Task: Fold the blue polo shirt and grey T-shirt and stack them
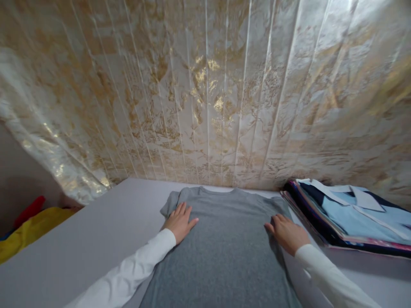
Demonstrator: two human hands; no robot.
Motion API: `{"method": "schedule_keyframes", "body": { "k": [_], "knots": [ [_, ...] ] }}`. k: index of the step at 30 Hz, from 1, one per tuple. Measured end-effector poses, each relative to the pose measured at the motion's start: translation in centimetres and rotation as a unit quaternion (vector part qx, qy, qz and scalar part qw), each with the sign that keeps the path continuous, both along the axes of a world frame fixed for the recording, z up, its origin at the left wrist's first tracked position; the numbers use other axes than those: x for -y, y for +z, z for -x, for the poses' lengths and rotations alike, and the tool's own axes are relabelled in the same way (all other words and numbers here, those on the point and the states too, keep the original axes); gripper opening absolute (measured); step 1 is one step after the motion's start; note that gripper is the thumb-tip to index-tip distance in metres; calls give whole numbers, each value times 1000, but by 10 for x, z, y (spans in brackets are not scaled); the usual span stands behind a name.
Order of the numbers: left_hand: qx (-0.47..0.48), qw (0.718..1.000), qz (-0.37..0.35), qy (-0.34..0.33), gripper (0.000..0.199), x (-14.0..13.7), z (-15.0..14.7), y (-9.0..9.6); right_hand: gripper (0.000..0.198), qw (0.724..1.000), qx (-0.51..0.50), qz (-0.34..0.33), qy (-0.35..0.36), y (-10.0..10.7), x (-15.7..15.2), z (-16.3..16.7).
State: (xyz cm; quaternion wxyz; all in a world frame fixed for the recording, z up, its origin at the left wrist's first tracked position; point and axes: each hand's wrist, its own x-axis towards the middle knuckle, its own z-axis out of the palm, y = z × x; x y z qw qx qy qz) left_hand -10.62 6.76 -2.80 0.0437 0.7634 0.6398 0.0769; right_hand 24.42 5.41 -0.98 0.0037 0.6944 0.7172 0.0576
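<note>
A grey T-shirt (224,252) lies spread on the white table, its neckline towards the curtain and its lower part running out of view at the bottom. My left hand (180,222) rests flat on its left shoulder area, fingers extended and thumb apart. At the shirt's right side, below the sleeve, my right hand (288,233) has its fingers bent around the edge, with the thumb close to the index finger. The fabric there is slightly raised and shadowed. Part of the right fingertips is hidden.
On the right of the table (96,239) sits a stack of folded clothes (366,214), a light blue collared shirt on top. Yellow cloth (35,231) and red cloth (30,210) lie beyond the left edge. A shiny gold-patterned curtain (205,107) hangs behind.
</note>
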Motion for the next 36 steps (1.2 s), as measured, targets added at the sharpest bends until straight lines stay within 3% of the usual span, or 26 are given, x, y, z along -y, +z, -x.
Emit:
{"method": "schedule_keyframes", "body": {
  "k": [3, 7, 11, 14, 19, 28, 33, 36],
  "knots": [
    [-2, 1000, -4, -4, 49, -7, -2, 7, 31, 1000, 23, 8, 5, 12, -14, -3],
    [14, 999, -39, -27, 31, -50, -24, 20, 34, 998, 7, -2, 56, 18, -57, 26],
    [34, 996, -69, -37, 19, -94, -42, 13, 43, 997, -19, -12, 72, -6, -91, 52],
    [41, 995, -90, -18, 18, -107, -40, -1, 52, 998, -24, -28, 45, -33, -103, 51],
    [38, 995, -88, -6, 35, -110, -27, -18, 67, 997, -40, -65, 24, -58, -106, 38],
    [9, 998, -64, -20, 60, -113, -19, -23, 71, 998, -36, -43, -6, -54, -110, 29],
    [-7, 996, -78, -38, 54, -109, -26, -12, 69, 997, -51, -58, 21, -47, -109, 29],
    [-8, 995, -75, -58, 49, -90, -29, 3, 66, 991, -73, -80, 83, -36, -87, 29]
  ]
}}
